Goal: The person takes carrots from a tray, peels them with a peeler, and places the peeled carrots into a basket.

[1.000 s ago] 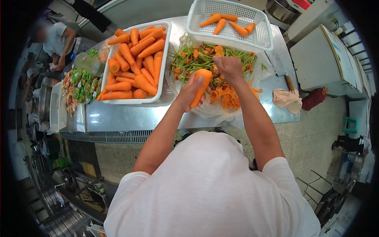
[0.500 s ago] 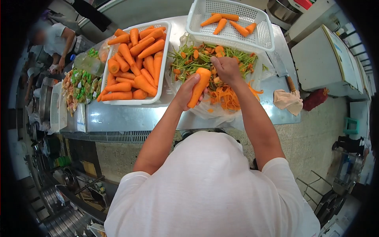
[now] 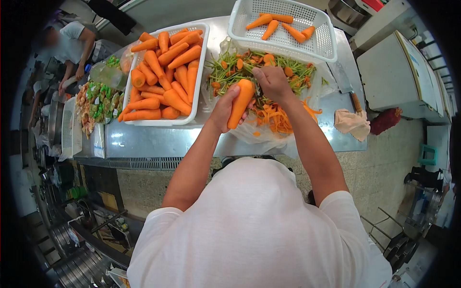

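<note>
My left hand (image 3: 224,111) is wrapped round a large orange carrot (image 3: 241,103), whose thick end points away from me. Just right of the carrot's top, my right hand (image 3: 273,82) is closed; whatever it grips is hidden by the fingers. Beneath both hands lies a pile of green stems and carrot tops (image 3: 300,72) on clear plastic, with orange peelings (image 3: 278,120) nearer me. To the left stands a white basket (image 3: 202,72) heaped with carrots (image 3: 156,65). Another white basket (image 3: 317,48) at the back holds several carrots (image 3: 271,30).
On the metal table (image 3: 144,143), a cleaver (image 3: 342,77) and a beige cloth (image 3: 352,124) lie at the right. Green-wrapped items (image 3: 103,103) sit at the left, and a person (image 3: 72,43) is beyond them. A dark red sack (image 3: 385,121) is past the right edge.
My right hand has shifted slightly left and away from me, closer to the carrot's top. The carrot in my left hand has moved slightly away from me.
</note>
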A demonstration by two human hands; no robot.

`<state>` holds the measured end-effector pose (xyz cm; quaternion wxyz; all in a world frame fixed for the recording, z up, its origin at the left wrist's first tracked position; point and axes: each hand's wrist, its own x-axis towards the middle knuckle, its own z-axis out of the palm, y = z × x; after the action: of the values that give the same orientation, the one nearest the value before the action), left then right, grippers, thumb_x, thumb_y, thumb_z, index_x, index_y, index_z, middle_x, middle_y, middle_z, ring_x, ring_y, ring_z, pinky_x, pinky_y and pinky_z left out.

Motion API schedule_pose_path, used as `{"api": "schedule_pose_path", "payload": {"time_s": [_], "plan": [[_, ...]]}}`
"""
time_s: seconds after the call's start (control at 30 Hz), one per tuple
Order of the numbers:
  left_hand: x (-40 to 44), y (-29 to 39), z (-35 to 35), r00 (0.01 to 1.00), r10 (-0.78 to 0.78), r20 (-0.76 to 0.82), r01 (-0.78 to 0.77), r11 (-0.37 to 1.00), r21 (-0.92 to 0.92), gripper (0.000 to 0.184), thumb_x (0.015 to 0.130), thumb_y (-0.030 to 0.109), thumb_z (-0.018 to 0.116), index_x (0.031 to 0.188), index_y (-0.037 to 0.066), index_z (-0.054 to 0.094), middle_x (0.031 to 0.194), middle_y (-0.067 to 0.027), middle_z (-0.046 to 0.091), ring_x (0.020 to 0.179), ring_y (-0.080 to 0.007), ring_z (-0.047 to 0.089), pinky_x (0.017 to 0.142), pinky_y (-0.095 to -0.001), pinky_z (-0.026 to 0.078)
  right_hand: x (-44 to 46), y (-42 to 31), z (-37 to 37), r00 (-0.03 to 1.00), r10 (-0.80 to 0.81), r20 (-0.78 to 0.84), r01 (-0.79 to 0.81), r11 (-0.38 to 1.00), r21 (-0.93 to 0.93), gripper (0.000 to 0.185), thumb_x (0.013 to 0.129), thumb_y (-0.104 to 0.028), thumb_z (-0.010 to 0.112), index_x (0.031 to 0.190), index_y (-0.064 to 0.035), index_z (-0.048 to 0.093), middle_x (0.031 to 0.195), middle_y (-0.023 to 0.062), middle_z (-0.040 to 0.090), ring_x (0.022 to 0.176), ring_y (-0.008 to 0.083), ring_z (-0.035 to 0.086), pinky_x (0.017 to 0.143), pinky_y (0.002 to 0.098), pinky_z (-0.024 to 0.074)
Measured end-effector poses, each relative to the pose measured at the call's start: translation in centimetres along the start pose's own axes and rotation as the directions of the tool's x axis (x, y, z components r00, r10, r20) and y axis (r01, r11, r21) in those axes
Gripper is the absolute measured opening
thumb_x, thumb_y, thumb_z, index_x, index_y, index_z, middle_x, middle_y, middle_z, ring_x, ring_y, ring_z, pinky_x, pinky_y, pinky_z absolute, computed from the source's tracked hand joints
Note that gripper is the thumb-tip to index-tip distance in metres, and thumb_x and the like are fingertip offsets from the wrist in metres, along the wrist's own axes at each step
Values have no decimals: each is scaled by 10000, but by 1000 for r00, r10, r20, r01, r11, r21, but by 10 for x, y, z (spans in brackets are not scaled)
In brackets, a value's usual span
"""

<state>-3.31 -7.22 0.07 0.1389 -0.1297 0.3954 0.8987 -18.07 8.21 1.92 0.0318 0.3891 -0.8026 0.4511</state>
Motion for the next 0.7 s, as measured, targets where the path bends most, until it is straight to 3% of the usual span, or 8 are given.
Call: {"api": "schedule_pose_path", "payload": {"time_s": [0.17,0.23,0.27,0.37,0.43,0.57,0.63,0.7], "plan": [[-11,4,18,989,103,-108,-87,986,142,427,1017,496,512,1264,156,437,884,-85,617,545,-133,593,407,-239,489,3,6,-6,988,152,13,-150,984,-99,564,994,-451,491,641,-26,604,608,178,571,586,371,566,628,474,426],[-6,2,13,993,84,-88,-76,994,81,430,1016,492,517,1273,155,439,867,-81,614,546,-134,593,411,-237,487,2,-3,-4,989,-137,49,137,991,6,553,991,-445,495,651,-25,612,624,170,583,601,371,576,628,478,425],[-3,4,13,995,76,-61,-75,997,30,434,1016,487,522,1281,154,440,850,-78,610,547,-136,592,414,-235,485,0,3,-6,990,-134,42,134,991,1,553,991,-445,495,651,-25,612,624,170,583,601,371,576,628,478,425],[-3,10,18,994,106,-14,-106,994,10,422,1017,484,518,1275,158,448,859,-80,608,581,-138,607,431,-232,489,3,13,-8,992,118,43,-100,952,-288,550,988,-450,494,653,-32,621,634,158,593,622,364,588,633,473,423],[3,13,12,994,105,-21,-104,994,24,409,1019,483,511,1260,158,451,858,-79,609,592,-137,607,440,-233,494,1,-10,-16,998,65,-11,-66,997,-31,541,983,-457,498,666,-44,647,637,150,610,623,355,601,627,472,428],[7,7,9,991,131,-32,-125,980,152,385,1032,476,475,1185,122,484,909,-95,618,610,-146,603,454,-256,489,3,-1,-12,979,-197,-50,185,965,-183,531,977,-456,511,664,-56,665,628,143,621,607,345,609,606,463,441],[-1,15,16,990,138,-33,-130,976,174,377,1033,471,473,1178,123,483,896,-91,614,607,-144,600,453,-255,487,4,18,-20,985,171,-1,-163,934,-319,532,971,-466,520,647,-71,666,599,127,613,579,335,600,583,458,441],[-4,17,14,989,142,-50,-131,975,180,368,1034,465,470,1172,124,483,883,-88,609,604,-143,598,452,-254,486,3,3,-21,988,137,-64,-148,965,-216,524,961,-463,538,632,-75,660,591,115,608,579,334,598,579,451,437]]}}
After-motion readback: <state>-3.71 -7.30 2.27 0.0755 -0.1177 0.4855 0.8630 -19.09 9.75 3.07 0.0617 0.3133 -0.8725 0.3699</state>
